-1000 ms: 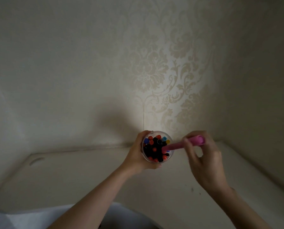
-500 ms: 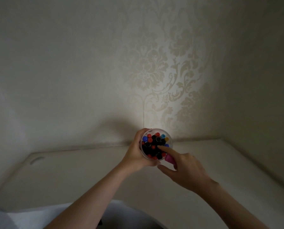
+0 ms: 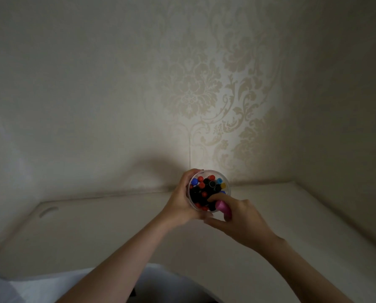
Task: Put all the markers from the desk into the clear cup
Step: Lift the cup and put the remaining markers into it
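The clear cup (image 3: 225, 185) is held above the white desk (image 3: 95, 232), tilted toward me, packed with several markers (image 3: 205, 191) whose red, blue and black caps show. My left hand (image 3: 180, 204) wraps around the cup's left side. My right hand (image 3: 239, 217) grips a pink marker (image 3: 223, 207) at the cup's near right rim, forefinger stretched over the rim onto the caps. The pink marker's lower end is hidden among the others.
The desk runs into a corner between patterned wallpaper (image 3: 204, 95) at the back and a plain wall (image 3: 346, 106) on the right. An oval cutout (image 3: 48, 211) sits at the desk's far left. White cloth lies at the near edge.
The pink marker, held out sideways to the right of the cup a second ago, has swung down to the cup's rim. My right hand came in close to the cup.
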Demonstrator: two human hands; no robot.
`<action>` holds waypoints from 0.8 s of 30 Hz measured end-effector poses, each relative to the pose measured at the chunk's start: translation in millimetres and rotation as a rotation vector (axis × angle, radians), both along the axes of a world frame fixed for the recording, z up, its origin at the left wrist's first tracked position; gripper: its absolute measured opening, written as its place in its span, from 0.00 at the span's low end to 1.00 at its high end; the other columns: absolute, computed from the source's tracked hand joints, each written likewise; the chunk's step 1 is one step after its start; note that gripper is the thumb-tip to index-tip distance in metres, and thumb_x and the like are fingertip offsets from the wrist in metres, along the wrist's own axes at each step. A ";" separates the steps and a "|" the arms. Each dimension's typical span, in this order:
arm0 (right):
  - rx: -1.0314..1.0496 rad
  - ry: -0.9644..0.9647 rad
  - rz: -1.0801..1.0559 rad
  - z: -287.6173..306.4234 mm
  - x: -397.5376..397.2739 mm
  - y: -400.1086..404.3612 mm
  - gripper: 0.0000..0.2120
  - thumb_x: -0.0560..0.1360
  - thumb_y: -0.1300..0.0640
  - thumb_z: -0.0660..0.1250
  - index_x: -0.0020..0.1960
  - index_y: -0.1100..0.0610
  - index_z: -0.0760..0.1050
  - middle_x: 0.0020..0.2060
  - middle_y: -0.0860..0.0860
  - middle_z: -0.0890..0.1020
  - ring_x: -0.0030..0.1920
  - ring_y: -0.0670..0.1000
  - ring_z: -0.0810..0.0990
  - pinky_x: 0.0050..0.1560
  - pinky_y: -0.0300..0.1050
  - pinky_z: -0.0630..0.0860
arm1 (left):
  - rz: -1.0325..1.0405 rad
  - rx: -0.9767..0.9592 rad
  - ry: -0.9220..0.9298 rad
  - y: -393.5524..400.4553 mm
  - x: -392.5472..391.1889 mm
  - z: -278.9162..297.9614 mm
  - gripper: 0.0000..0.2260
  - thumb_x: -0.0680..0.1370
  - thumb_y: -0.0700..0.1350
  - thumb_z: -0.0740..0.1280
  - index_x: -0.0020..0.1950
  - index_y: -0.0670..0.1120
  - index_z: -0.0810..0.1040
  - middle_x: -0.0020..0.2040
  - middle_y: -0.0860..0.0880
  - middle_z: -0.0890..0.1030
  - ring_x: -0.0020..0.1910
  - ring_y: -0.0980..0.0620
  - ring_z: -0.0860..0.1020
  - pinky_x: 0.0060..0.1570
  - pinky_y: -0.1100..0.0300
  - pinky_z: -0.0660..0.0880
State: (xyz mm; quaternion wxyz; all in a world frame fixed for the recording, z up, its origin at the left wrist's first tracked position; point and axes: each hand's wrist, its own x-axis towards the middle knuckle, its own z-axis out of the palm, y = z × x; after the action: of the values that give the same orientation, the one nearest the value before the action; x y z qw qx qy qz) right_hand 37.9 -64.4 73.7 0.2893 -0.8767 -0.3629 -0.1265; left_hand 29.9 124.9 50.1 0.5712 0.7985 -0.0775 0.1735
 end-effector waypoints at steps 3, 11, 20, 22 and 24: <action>0.014 -0.002 -0.039 -1.7 4.6 -2.9 0.23 0.68 0.36 0.68 0.60 0.41 0.72 0.25 0.40 0.70 0.29 0.44 0.74 0.35 0.36 0.74 | 0.006 -0.031 0.015 2.4 0.3 0.3 0.45 0.60 0.30 0.81 0.69 0.53 0.66 0.63 0.57 0.74 0.62 0.62 0.77 0.50 0.59 0.82; 0.045 0.142 0.001 8.9 -0.6 2.7 0.19 0.67 0.36 0.69 0.52 0.46 0.76 0.27 0.42 0.75 0.29 0.42 0.75 0.33 0.30 0.72 | 0.001 0.007 -0.008 2.0 3.3 -0.5 0.47 0.57 0.34 0.84 0.69 0.52 0.65 0.65 0.55 0.73 0.64 0.61 0.76 0.54 0.62 0.80; 0.099 0.084 -0.067 15.8 -2.8 -4.5 0.20 0.67 0.40 0.72 0.55 0.46 0.76 0.26 0.41 0.72 0.28 0.42 0.74 0.31 0.30 0.70 | -0.005 0.020 -0.055 3.4 6.8 -5.4 0.47 0.57 0.33 0.84 0.68 0.54 0.65 0.66 0.53 0.73 0.65 0.57 0.76 0.54 0.63 0.79; 0.003 0.053 -0.044 13.8 -6.2 -2.0 0.23 0.68 0.38 0.69 0.61 0.45 0.73 0.27 0.38 0.71 0.30 0.41 0.75 0.35 0.30 0.71 | -0.014 0.021 -0.037 3.2 6.6 -5.1 0.47 0.57 0.33 0.84 0.68 0.54 0.64 0.66 0.54 0.73 0.65 0.59 0.76 0.54 0.62 0.79; -0.039 0.075 -0.009 9.3 -9.8 1.2 0.25 0.70 0.37 0.67 0.64 0.44 0.71 0.28 0.36 0.70 0.30 0.41 0.75 0.37 0.30 0.72 | -0.025 0.033 -0.026 3.3 5.7 -4.1 0.48 0.57 0.33 0.84 0.69 0.55 0.64 0.65 0.56 0.73 0.64 0.60 0.76 0.55 0.61 0.79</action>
State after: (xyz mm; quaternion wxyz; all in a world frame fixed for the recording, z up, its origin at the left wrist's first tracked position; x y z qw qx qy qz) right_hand 28.1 -63.2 83.0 0.2848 -0.8880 -0.3503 -0.0878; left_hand 35.7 128.2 46.0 0.5590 0.8045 -0.0980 0.1754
